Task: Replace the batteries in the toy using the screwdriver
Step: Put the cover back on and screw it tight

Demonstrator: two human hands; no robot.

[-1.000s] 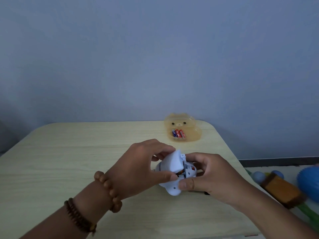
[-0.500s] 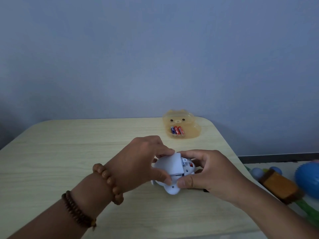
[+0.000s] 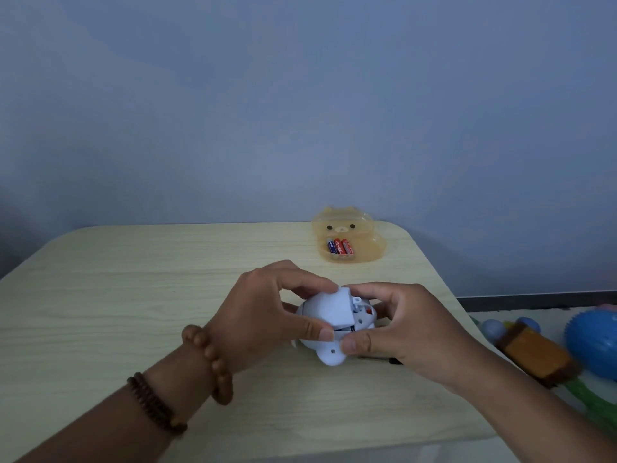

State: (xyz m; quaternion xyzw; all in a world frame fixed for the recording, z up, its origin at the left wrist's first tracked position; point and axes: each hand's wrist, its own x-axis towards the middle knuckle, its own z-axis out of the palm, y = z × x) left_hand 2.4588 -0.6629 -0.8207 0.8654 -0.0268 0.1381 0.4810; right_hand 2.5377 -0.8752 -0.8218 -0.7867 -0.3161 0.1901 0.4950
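A small white plastic toy [image 3: 329,354] is held between both hands just above the pale wooden table [image 3: 133,295], underside up. My left hand [image 3: 267,312] pinches a white battery cover [image 3: 334,309] that lies tilted over the compartment; a bit of red and blue shows at its right edge. My right hand [image 3: 400,329] grips the toy's right side, thumb on its front. A thin dark screwdriver [image 3: 384,359] lies on the table under my right hand, mostly hidden.
An open amber bear-shaped box [image 3: 364,255] stands at the table's far right with three red and blue batteries [image 3: 340,246] inside. Past the right table edge, on the floor, lie a spiky blue ball [image 3: 594,342], an orange-brown block toy [image 3: 534,355] and green pieces.
The cover has come down from a raised tilt to lie closer over the compartment, hiding most of the batteries. Both hands and the toy stay in about the same spot.
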